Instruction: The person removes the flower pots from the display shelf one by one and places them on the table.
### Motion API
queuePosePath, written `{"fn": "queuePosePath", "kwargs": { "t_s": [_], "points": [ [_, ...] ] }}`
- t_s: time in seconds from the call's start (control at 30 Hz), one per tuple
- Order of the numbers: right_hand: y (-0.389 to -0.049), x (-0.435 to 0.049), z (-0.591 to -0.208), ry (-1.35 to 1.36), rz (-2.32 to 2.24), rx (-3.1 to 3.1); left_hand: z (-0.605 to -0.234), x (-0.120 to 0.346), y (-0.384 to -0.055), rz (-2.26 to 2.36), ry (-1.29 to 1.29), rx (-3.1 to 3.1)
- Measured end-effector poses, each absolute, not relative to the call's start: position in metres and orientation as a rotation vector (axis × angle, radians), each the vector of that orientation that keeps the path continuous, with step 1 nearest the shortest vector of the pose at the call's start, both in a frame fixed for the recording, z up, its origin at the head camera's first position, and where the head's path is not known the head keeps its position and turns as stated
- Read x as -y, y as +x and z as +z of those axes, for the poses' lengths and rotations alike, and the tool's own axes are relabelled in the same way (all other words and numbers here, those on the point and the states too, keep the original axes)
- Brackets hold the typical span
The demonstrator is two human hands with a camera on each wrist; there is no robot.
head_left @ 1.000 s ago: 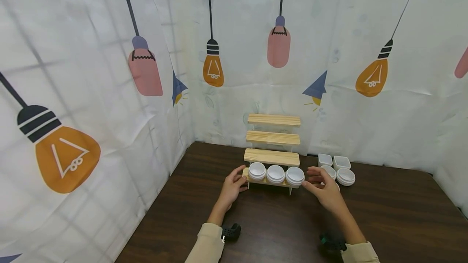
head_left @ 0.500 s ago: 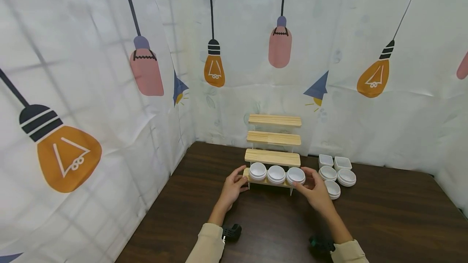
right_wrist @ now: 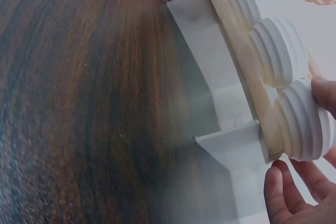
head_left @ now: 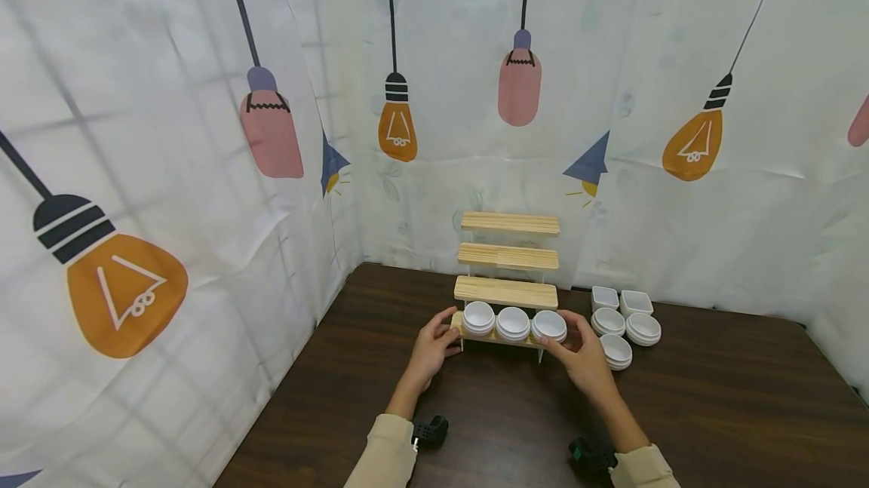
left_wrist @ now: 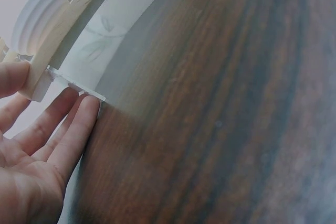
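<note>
A tiered wooden display stand (head_left: 505, 293) stands on the table, with three round, ribbed white bowls in a row on its lowest board (right_wrist: 237, 41). My left hand (head_left: 428, 348) grips that board's left end; in the left wrist view the thumb lies on the board (left_wrist: 38, 77) and the fingers reach under it to the side support. At the opposite end, my right hand (head_left: 585, 361) holds the rightmost bowl (head_left: 548, 325), thumb at its front rim and fingers round its far side. The middle bowl (head_left: 512, 323) and left bowl (head_left: 478, 317) sit beside it, untouched.
Right of the stand, more white dishes are grouped on the dark wooden table (head_left: 502, 420): square ones (head_left: 636, 302) at the back and round bowls (head_left: 616, 351) in front. A printed white curtain (head_left: 441, 194) hangs close behind the stand.
My right hand has moved left and closed in on the rightmost bowl, uncovering the round bowls behind it. My left hand keeps its place on the board.
</note>
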State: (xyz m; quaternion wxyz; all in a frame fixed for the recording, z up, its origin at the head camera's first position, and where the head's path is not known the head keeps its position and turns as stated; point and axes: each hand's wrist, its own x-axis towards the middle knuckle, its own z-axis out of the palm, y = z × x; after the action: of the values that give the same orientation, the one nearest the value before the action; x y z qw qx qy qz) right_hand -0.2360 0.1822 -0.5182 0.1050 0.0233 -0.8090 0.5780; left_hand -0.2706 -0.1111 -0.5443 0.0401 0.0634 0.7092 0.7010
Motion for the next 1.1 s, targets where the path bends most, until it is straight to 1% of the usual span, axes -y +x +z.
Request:
{"fn": "queuePosePath", "kwargs": {
  "t_s": [1.1],
  "points": [
    [-0.233, -0.194, -0.507, 0.116, 1.668, 2.471, -0.543, 0.111, -0.27, 2.142, 0.198, -2.178]
  ]
}}
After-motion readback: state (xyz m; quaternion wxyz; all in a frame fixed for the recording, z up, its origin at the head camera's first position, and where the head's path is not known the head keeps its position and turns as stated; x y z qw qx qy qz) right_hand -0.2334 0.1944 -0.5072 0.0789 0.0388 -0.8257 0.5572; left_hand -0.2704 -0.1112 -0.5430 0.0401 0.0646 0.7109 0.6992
